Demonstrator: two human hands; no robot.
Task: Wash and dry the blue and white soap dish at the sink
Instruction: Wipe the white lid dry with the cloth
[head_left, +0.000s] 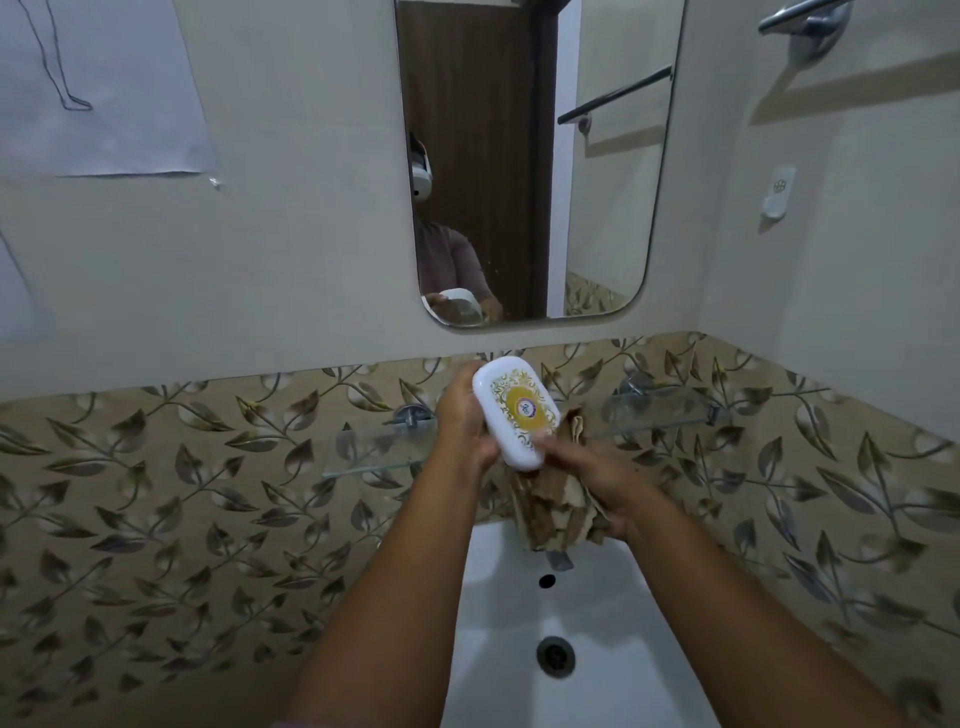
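Note:
I hold a white oval soap dish (511, 415) up above the sink, its top with a yellow round label and a gold pattern turned toward me. My left hand (462, 415) grips it from the left and behind. My right hand (592, 480) grips a brown striped cloth (545, 509) that hangs under and behind the dish, with a finger lying on the dish's lower right edge. The white sink (597, 613) lies below, with its drain (555, 656) in view. Most of the tap (558, 560) is hidden by the cloth.
A glass shelf (374, 457) on metal brackets runs along the leaf-patterned tiles behind my hands. A mirror (530, 156) hangs above and reflects the dish. A towel rail (800, 21) and a small white holder (778, 195) are fixed to the right wall.

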